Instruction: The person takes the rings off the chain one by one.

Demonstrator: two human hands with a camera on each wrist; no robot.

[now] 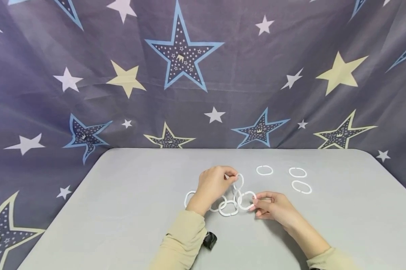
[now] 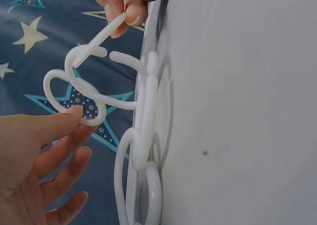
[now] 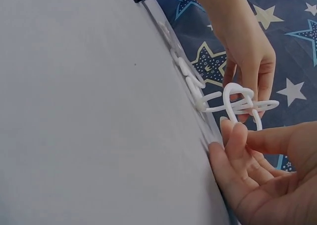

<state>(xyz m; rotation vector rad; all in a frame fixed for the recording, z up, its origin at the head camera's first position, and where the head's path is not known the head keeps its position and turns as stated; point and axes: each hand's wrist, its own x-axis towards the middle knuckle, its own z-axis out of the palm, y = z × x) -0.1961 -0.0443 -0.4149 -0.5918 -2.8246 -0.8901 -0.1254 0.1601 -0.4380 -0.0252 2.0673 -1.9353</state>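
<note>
Chain of white plastic split rings (image 1: 228, 200) near table (image 1: 122, 210) centre, three loose rings (image 1: 264, 170) toward 1–2 o'clock of it, well apart. Left hand (image 1: 211, 185) curled, pinching upper ring (image 1: 238, 181) between thumb and fingertips, lifting it off surface. Right hand (image 1: 274, 206) mostly open, fingers near straight, fingertips pinching end ring (image 1: 246, 200) at 3 o'clock of chain. Probably light, stiff with slight spring at each ring's gap, smooth and slippery; unlikely fragile, though may whiten or snap if forced wide. Best held on solid arc opposite gap, thumb near opening. Hard to make out: exact ring count, which gaps interlock, left thumb grip behind fingers. Black wrist device (image 1: 209, 240) partly hidden under sleeve (image 1: 184, 240). Star-print cloth (image 1: 182, 75) behind; table edges cut off at bottom.
</note>
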